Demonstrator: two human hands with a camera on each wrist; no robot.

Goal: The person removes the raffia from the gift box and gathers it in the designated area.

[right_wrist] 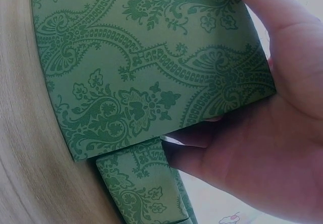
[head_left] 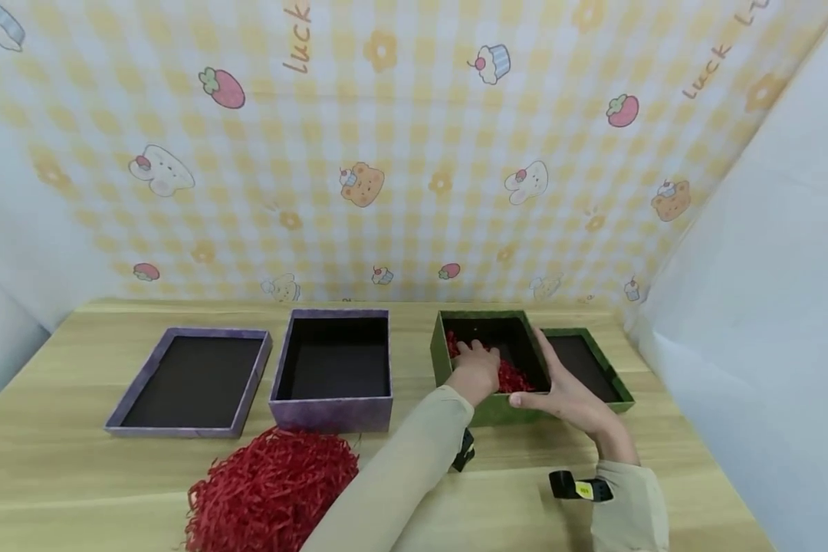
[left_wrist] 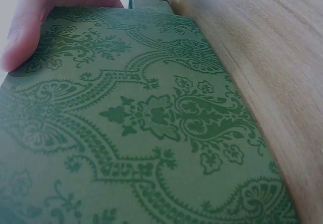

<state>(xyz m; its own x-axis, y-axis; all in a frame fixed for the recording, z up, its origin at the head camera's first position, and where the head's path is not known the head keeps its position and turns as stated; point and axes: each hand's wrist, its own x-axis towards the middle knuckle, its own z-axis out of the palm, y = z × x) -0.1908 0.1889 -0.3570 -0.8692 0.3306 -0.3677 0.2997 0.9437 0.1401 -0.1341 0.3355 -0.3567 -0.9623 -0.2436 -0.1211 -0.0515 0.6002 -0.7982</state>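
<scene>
A green patterned box [head_left: 500,415] stands at the right of the table in the head view, with red shredded paper [head_left: 514,378] on its dark bottom. My left hand [head_left: 475,371] reaches over the near rim, its spread fingers resting on the paper. Around the near right corner, my right hand [head_left: 573,395] holds the box, thumb at the front wall and fingers along the right side. Both wrist views show the patterned front wall. In the left one, the left thumb [left_wrist: 22,47] hangs over the wall's upper edge.
A green lid [head_left: 586,360] lies right of the green box. Further left stand an open purple box [head_left: 334,414] and a purple lid [head_left: 172,432]. A heap of red shredded paper [head_left: 269,491] lies at the near edge, beside my left sleeve. A checked cloth [head_left: 414,138] hangs behind.
</scene>
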